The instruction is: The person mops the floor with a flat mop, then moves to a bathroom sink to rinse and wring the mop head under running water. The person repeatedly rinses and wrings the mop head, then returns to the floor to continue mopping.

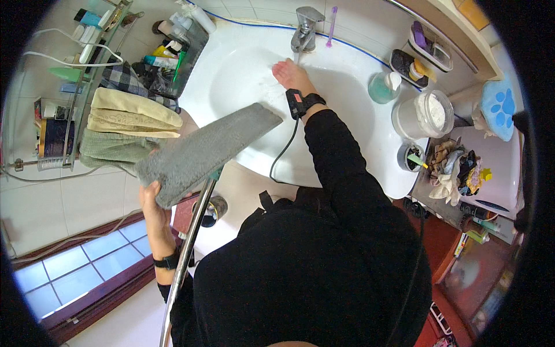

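My left hand (pixel 152 200) grips the near left end of a flat mop's grey cloth pad (pixel 212 152). The pad is held up at a slant, its far end over the rim of the white washbasin (pixel 243 162). From beneath the pad, the mop's metal pole (pixel 186 251) runs down past my left forearm. My right hand (pixel 291 74) is in the basin below the chrome faucet (pixel 305 32), where water appears to run. It is stretched out flat and holds nothing. A black device with a cable (pixel 299 104) is strapped to my right wrist.
Towels (pixel 134 112) hang from a glass-shelf rack at left, near a dark toiletry basket (pixel 186 65). A soap pump bottle (pixel 383 87), a tub of white powder (pixel 422 115) and a small cup (pixel 412 157) stand along the basin's right rim. A bin (pixel 214 210) is below the pad.
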A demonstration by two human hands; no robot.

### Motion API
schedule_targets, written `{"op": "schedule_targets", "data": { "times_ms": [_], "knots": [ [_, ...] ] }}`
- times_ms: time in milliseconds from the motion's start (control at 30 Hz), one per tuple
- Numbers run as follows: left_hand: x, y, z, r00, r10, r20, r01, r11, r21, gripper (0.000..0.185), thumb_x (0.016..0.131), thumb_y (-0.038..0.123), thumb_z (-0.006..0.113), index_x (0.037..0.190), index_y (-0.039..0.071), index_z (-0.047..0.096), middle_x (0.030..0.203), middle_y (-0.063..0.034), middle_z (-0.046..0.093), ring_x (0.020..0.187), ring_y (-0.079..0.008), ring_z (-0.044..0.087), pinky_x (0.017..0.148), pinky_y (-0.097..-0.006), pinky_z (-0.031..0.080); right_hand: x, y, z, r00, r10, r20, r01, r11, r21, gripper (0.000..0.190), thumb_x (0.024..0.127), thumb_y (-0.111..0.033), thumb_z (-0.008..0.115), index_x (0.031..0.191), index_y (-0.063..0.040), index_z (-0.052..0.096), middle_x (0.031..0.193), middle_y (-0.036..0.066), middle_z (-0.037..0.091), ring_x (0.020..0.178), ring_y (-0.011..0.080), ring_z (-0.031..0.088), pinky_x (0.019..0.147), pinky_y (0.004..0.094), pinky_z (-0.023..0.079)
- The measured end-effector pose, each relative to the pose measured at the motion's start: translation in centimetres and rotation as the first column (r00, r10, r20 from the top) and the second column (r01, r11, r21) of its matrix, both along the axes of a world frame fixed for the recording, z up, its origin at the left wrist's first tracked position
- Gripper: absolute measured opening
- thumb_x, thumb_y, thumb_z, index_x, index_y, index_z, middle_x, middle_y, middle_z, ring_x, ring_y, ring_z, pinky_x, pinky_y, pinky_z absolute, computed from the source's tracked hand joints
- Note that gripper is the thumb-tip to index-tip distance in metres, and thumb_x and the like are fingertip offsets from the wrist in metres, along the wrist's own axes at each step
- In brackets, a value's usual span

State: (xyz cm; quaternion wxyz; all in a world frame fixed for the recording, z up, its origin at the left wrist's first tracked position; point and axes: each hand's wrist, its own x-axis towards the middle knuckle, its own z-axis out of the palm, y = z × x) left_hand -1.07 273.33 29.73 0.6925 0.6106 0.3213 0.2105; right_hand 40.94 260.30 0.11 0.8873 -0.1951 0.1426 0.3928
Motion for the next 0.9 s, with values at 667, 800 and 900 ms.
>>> {"op": "schedule_targets", "data": {
  "times_ms": [667, 800, 900],
  "knots": [
    [18.8, 1.9, -9.7, 0.941, -0.302, 0.150, 0.336, 0.875, -0.349, 0.050, 0.088, 0.032, 0.061, 0.121, -0.004, 0.052, 0.111, -0.0190, 0.064, 0.091, -0.0287, 0.069, 0.068, -0.0400, 0.064, -7.8, -6.8, 14.1, -0.082, 0.827, 0.556, 0.383, 0.541, -0.749, 0.051, 0.098, -0.044, 0.042, 0.126, -0.004, 0.058, 0.131, 0.017, 0.057, 0.118, 0.0360, 0.055, 0.099, 0.0453, 0.044],
    [21.7, 2.5, -13.4, 0.966, -0.201, 0.165, 0.258, 0.818, -0.514, 0.045, 0.092, 0.029, 0.055, 0.118, -0.007, 0.050, 0.105, -0.0248, 0.064, 0.082, -0.0330, 0.070, 0.064, -0.0393, 0.064, -4.9, -11.6, 10.4, -0.033, 0.907, 0.421, 0.522, 0.374, -0.766, 0.045, 0.097, -0.042, 0.045, 0.123, -0.008, 0.060, 0.123, 0.016, 0.061, 0.113, 0.0369, 0.057, 0.094, 0.0463, 0.046],
    [24.5, 3.8, -15.9, 0.935, -0.275, 0.224, 0.355, 0.746, -0.564, 0.044, 0.094, 0.030, 0.052, 0.115, -0.008, 0.051, 0.097, -0.0259, 0.066, 0.078, -0.0328, 0.071, 0.064, -0.0397, 0.064, -4.5, -13.7, 8.4, -0.102, 0.871, 0.480, 0.683, 0.412, -0.603, 0.037, 0.096, -0.034, 0.051, 0.121, -0.009, 0.060, 0.115, 0.016, 0.063, 0.109, 0.0373, 0.058, 0.091, 0.0470, 0.046]
  ]
}}
